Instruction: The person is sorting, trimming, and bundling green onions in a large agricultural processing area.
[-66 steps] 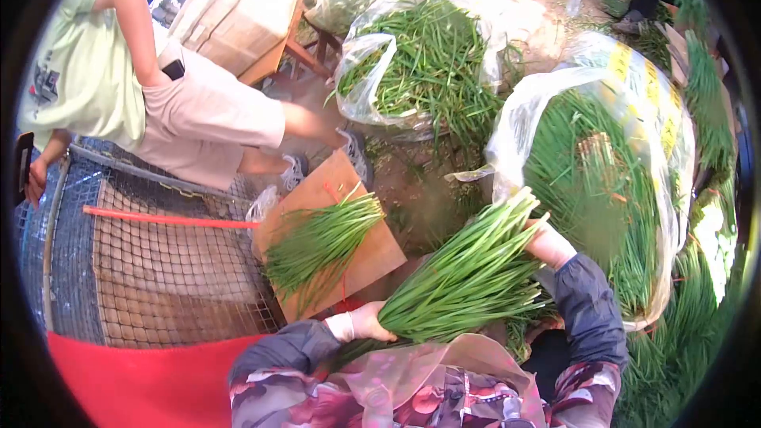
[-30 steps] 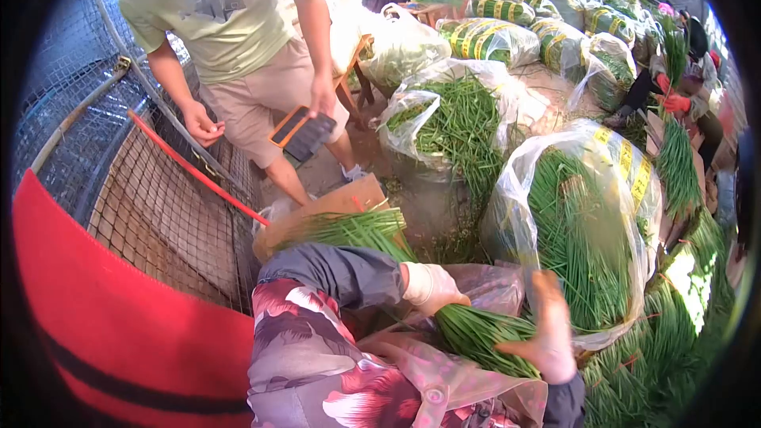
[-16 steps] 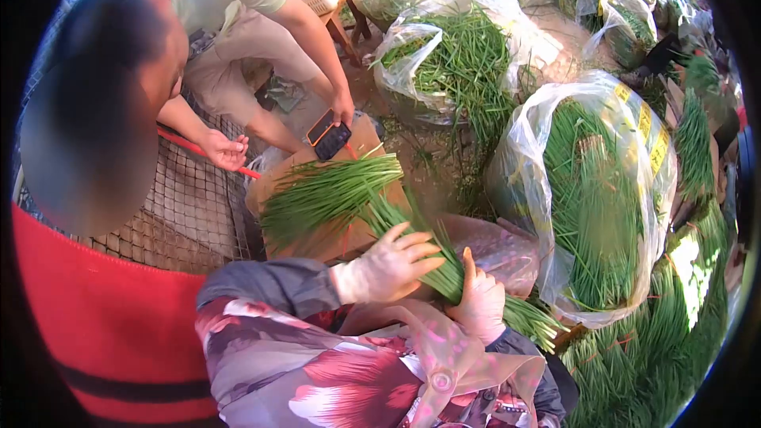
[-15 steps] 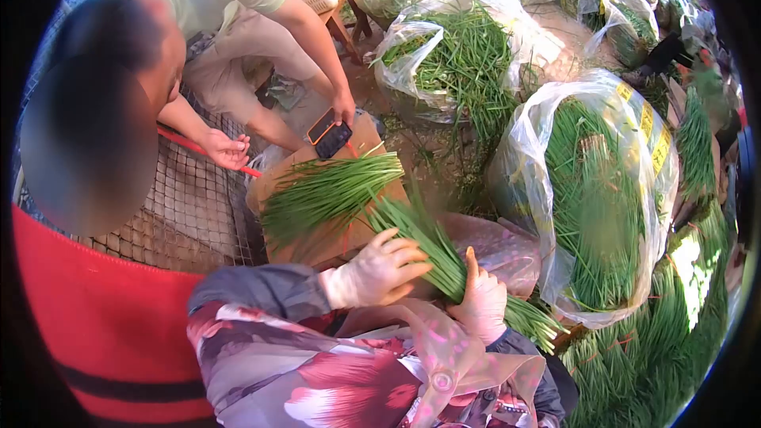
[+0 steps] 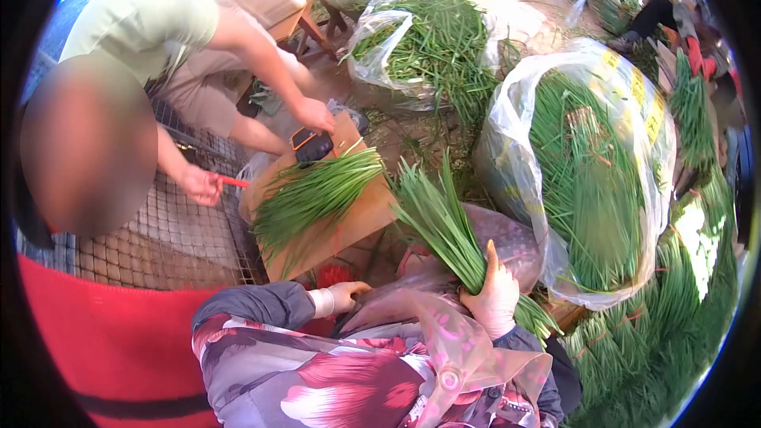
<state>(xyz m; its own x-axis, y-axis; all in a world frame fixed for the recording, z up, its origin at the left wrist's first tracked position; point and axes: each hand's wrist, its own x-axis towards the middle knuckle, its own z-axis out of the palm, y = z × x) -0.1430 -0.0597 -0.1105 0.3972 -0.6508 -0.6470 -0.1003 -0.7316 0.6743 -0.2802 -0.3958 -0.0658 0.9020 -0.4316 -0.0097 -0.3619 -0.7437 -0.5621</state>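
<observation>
My right hand (image 5: 491,293), in a pale glove, is closed round a bunch of garlic chives (image 5: 442,226), thumb pointing up. The leaf tips fan up and left, and the pale stem ends (image 5: 535,317) come out below the hand. My left hand (image 5: 341,298), also gloved, is low at the edge of my pinkish see-through apron (image 5: 396,301). Its fingers are curled together, with the tips hidden. Just above it is a tangle of red ties (image 5: 334,273). Another loose pile of chives (image 5: 317,194) lies on a brown board (image 5: 361,230) in front of me.
A co-worker (image 5: 143,32) bends over the board's far side, one hand at a phone-like device (image 5: 311,145), the other holding a red stick (image 5: 232,181). Open plastic bags (image 5: 515,182) of chives stand at right and behind. Tied bunches (image 5: 674,293) lie at far right.
My left hand has left the chives and dropped down to the apron edge. The bunch in my right hand now stands more upright. The co-worker's body has shifted left.
</observation>
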